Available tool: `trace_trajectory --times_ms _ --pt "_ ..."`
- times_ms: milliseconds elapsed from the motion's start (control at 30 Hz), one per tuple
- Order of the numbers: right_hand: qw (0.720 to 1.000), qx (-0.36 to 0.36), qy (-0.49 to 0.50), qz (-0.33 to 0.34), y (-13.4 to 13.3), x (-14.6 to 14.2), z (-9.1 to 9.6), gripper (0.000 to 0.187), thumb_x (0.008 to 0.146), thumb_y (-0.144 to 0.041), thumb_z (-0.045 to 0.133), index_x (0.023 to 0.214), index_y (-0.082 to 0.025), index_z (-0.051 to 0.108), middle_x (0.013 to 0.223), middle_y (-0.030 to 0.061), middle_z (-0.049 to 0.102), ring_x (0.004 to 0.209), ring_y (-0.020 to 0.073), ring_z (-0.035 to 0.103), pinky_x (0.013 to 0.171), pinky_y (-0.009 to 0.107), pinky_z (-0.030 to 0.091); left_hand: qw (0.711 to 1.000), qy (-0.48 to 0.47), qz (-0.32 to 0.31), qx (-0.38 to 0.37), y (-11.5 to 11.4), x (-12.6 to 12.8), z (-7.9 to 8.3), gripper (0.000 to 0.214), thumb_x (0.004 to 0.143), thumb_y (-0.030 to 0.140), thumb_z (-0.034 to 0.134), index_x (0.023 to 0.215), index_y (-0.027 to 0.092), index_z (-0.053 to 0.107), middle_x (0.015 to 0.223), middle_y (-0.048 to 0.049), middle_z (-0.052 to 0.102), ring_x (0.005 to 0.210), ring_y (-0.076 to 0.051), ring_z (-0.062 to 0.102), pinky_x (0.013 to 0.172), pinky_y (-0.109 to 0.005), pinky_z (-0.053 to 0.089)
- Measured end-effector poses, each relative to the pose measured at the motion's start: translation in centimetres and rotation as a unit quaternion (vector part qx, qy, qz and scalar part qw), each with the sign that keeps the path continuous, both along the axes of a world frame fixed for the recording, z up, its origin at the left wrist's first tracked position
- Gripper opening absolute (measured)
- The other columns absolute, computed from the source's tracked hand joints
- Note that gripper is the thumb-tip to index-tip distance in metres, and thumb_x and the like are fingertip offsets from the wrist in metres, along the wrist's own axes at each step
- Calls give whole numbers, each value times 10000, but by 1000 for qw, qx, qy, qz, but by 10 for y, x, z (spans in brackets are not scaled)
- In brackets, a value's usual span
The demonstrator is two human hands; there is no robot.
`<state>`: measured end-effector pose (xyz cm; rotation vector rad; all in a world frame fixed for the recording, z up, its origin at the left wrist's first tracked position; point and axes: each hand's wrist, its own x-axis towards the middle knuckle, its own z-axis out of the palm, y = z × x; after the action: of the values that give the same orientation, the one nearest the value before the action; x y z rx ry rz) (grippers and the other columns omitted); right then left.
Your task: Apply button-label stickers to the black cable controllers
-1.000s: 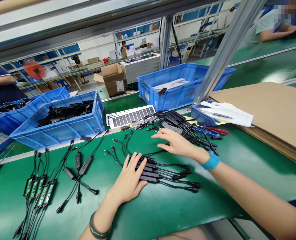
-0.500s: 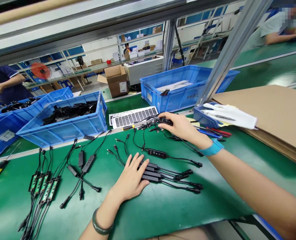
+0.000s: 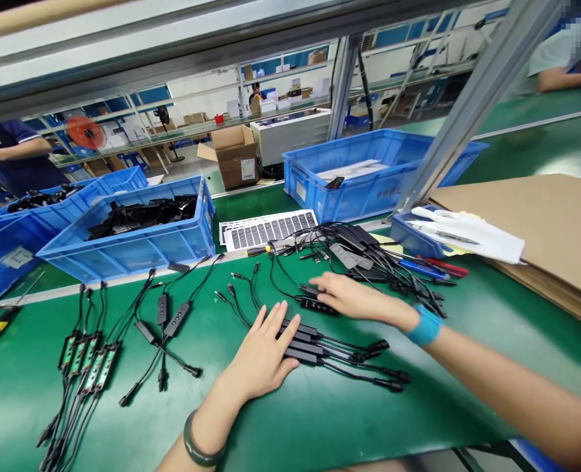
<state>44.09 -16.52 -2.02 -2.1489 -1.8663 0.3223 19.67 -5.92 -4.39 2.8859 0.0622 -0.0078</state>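
Covering part of a row of modules (image 3: 307,356) on the table (image 3: 354,423), the left hand (image 3: 266,354) is laid flat and spread wide, nothing being grasped. The right hand (image 3: 346,295) is held partly curled at a separate module (image 3: 316,305) beyond the row; whether that module is gripped cannot be told. Farther back, a pile of cabled modules (image 3: 357,241) is set near a bin (image 3: 359,206).

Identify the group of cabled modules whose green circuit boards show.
The far-left group: boards lie exposed; the modules under the left hand, like the rest, show casings.
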Motion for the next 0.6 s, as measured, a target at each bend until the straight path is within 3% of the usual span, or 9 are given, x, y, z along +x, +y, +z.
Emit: trace_trajectory --times_ms 100,167,333,467,600 --pt "994 26 106 -3 -25 -22 -28 487 920 -333 501 1360 -128 540 1209 172 645 1094 276 635 938 424 524 999 -23 -5 -26 -2 1 -2 811 902 312 570 1545 165 98 1611 -224 102 1492 -306 12 1196 -588 153" --pt "986 57 155 -12 -31 -38 -34 478 922 -289 479 1382 -164 516 1263 160 628 1142 275 617 971 455 513 998 -39 -11 -47 -3 1 -4 877 898 286 563 1548 150 -10 1610 -236 84 1493 -297 -9 1198 -586 153" --pt "973 126 192 -4 -29 -65 -30 427 925 -220 452 1342 -213 544 1333 128 599 1222 263 573 1040 480 472 992 -64 -11 -105 -6 0 -7 1022 875 313 589 1518 151 -188 1617 -232 4 1490 -326 -35 1189 -613 164" --pt "972 100 209 33 -37 -60 -24 487 862 -154 491 1343 -193 552 1326 138 590 1233 265 554 1056 469 453 991 -64 7 -113 -6 -1 -8 1060 850 318 621 1521 169 -186 1623 -212 39 1493 -339 10 1189 -631 129" --pt "967 64 246 17 -42 -45 -27 436 864 -192 534 1294 -198 602 1212 125 634 1050 253 622 919 428 523 991 -68 2 -113 -3 -1 -8 1129 811 290 658 1508 184 -224 1619 -214 88 1495 -333 81 1185 -648 78"
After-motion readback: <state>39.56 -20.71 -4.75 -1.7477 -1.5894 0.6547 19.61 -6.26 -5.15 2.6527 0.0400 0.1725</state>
